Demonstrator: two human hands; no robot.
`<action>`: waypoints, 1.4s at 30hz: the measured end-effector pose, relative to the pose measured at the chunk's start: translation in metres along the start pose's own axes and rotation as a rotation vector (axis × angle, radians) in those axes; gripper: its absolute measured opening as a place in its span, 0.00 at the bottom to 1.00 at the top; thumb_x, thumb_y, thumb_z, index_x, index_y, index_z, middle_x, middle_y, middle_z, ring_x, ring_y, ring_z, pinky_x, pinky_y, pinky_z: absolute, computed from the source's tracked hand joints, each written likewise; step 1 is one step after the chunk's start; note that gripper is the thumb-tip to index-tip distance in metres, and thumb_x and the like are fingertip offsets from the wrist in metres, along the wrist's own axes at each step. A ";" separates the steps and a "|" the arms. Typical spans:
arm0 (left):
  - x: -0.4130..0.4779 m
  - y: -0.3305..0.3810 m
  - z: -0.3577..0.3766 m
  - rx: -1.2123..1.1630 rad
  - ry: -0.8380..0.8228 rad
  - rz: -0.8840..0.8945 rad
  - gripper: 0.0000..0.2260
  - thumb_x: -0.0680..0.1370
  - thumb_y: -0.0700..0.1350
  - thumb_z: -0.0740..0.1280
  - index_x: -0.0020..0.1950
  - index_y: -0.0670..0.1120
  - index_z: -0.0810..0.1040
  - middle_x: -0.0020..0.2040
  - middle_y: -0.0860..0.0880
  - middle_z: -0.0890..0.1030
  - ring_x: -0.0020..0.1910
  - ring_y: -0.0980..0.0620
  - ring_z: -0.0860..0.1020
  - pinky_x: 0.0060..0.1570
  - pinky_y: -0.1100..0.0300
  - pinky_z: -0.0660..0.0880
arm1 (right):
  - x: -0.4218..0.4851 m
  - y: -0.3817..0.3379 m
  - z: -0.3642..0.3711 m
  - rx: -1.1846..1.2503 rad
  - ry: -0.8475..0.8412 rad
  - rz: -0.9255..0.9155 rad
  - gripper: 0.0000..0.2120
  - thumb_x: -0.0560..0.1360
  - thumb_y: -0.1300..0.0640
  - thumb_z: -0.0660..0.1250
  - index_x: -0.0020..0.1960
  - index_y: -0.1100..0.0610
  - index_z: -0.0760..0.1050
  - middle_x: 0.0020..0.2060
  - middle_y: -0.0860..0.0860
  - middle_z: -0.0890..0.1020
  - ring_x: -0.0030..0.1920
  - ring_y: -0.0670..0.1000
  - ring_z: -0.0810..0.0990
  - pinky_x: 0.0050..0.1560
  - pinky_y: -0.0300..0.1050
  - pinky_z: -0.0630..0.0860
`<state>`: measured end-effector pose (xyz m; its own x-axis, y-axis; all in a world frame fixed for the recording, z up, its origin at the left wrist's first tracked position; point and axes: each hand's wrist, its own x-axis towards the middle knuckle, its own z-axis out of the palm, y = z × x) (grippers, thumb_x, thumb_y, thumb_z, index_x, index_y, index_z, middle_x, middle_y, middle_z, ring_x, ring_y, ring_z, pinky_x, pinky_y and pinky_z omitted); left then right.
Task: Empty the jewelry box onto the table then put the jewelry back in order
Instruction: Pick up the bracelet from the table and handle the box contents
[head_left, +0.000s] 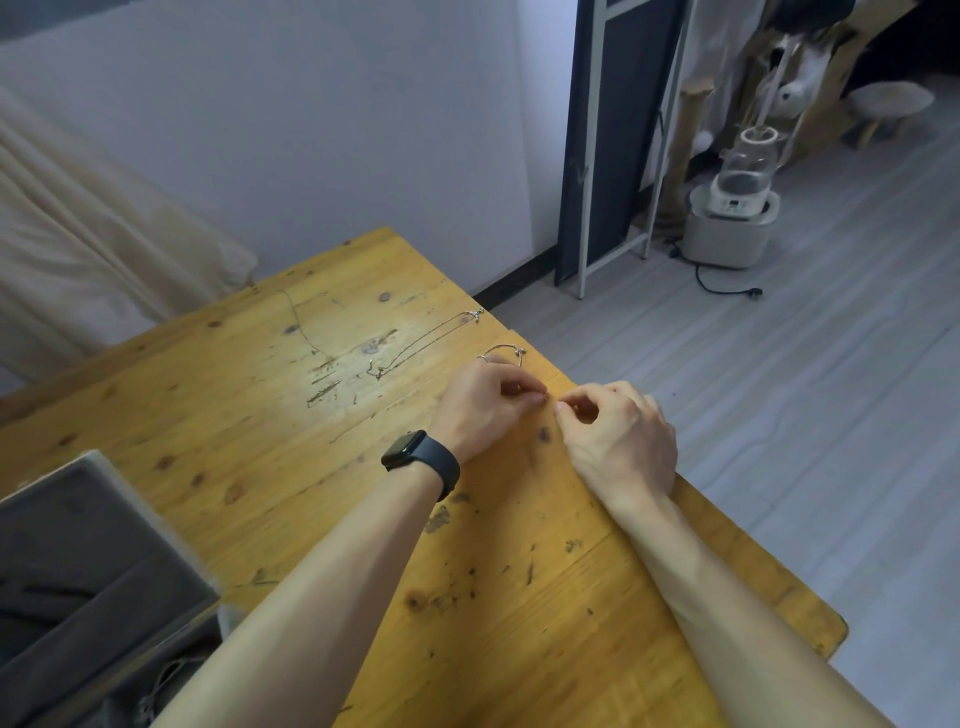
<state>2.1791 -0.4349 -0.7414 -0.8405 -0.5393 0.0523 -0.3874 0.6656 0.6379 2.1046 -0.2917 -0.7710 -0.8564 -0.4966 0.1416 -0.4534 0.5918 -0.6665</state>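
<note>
Left hand (488, 402) and right hand (621, 441) pinch a tiny piece (545, 397) beside bangle (503, 347).

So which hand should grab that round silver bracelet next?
Probably the left hand: the bracelet lies just beyond its knuckles, while the right hand is farther off, by the table edge. Both hands pinch a tiny piece between them, so that would need letting go first.

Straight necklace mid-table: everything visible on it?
The necklace is a thin silvery chain, doubled into a nearly straight diagonal line, lying flat on the wooden table. A small pale charm or clasp sits at its far end near the table's right edge; its near end kinks slightly. It lies beyond the left hand, and nothing touches it.
</note>
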 end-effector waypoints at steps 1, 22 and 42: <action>0.000 0.000 0.000 -0.004 0.001 -0.003 0.05 0.76 0.45 0.74 0.50 0.49 0.87 0.50 0.52 0.81 0.46 0.57 0.77 0.53 0.60 0.75 | 0.001 0.000 0.000 0.002 -0.010 0.007 0.10 0.77 0.41 0.65 0.51 0.43 0.82 0.52 0.44 0.80 0.54 0.52 0.75 0.52 0.48 0.71; -0.042 0.001 -0.009 0.029 0.027 -0.065 0.12 0.77 0.44 0.72 0.60 0.49 0.84 0.56 0.50 0.82 0.51 0.55 0.77 0.56 0.59 0.76 | -0.006 0.005 -0.003 0.036 0.007 -0.044 0.13 0.76 0.43 0.70 0.57 0.47 0.84 0.51 0.46 0.81 0.51 0.51 0.74 0.50 0.45 0.70; -0.377 -0.039 -0.114 0.222 0.631 -0.302 0.09 0.77 0.45 0.71 0.56 0.52 0.83 0.56 0.55 0.78 0.58 0.56 0.74 0.58 0.56 0.76 | -0.218 -0.094 -0.014 0.369 -0.476 -0.507 0.14 0.77 0.55 0.71 0.61 0.44 0.81 0.54 0.38 0.80 0.57 0.40 0.77 0.57 0.40 0.76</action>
<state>2.5543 -0.3164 -0.6988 -0.3328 -0.8656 0.3740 -0.6915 0.4937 0.5273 2.3304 -0.2303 -0.7286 -0.3315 -0.9174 0.2203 -0.5780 0.0129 -0.8159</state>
